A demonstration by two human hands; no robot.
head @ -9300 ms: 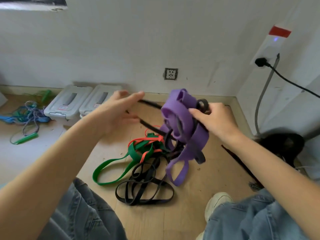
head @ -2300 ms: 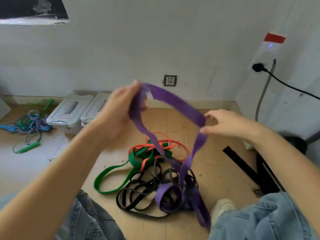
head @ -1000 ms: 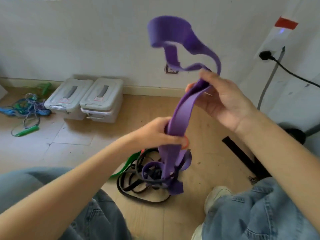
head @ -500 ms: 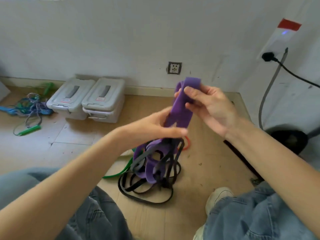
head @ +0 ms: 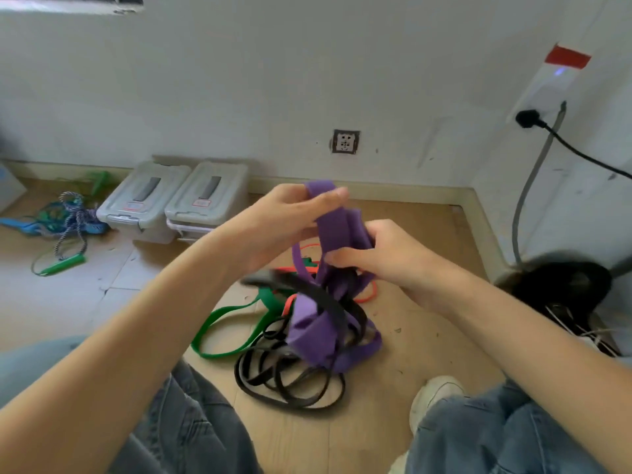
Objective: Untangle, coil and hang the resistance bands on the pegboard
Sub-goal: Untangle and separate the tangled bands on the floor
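Observation:
A wide purple band (head: 337, 224) hangs in folds above the wooden floor. My left hand (head: 287, 220) pinches its top fold between thumb and fingers. Just below and to the right, my right hand (head: 383, 254) grips the bunched folds. The purple band's lower loops (head: 318, 333) are still caught up with black bands (head: 290, 381), some lifted off the floor and blurred. A green band (head: 225, 319) and a thin orange band (head: 367, 297) lie under the tangle. No pegboard is in view.
Two grey lidded boxes (head: 178, 200) stand by the back wall. Coloured ropes with green handles (head: 65, 220) lie at the far left. A black object with cables (head: 567, 289) sits in the right corner. My knees and a white shoe (head: 437, 395) frame the pile.
My left hand has risen from the band's middle to pinch its top fold, while my right hand dropped lower onto the folds. The tangled lower loops swung right, dragging black bands with them.

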